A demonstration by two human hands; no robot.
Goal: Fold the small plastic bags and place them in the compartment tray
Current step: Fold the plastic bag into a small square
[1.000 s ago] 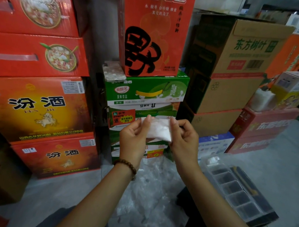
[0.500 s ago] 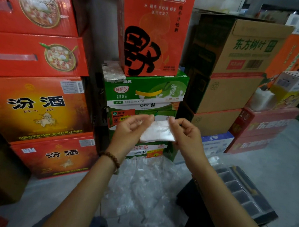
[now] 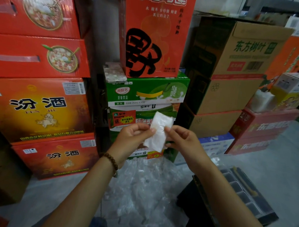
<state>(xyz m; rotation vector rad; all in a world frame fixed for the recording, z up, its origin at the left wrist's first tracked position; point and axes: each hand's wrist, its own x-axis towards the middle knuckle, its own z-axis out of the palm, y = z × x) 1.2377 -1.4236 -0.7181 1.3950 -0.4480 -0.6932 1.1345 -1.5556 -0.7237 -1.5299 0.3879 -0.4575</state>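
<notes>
The orange box (image 3: 37, 109) reads 汾酒, the brown carton (image 3: 252, 49) 东方树叶, and the green carton (image 3: 146, 93) "250ml X 20".

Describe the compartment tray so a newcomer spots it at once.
Start at the stack of brown cartons right of centre, then drop to the grey floor before it. The compartment tray lies there at lower right. Unlike the heap of clear bags beside it, it is dark, rigid and split into small cells.

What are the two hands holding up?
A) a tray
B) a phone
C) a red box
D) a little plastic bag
D: the left hand and the right hand both pinch the edges of the little plastic bag, holding it in front of the green boxes.
</notes>
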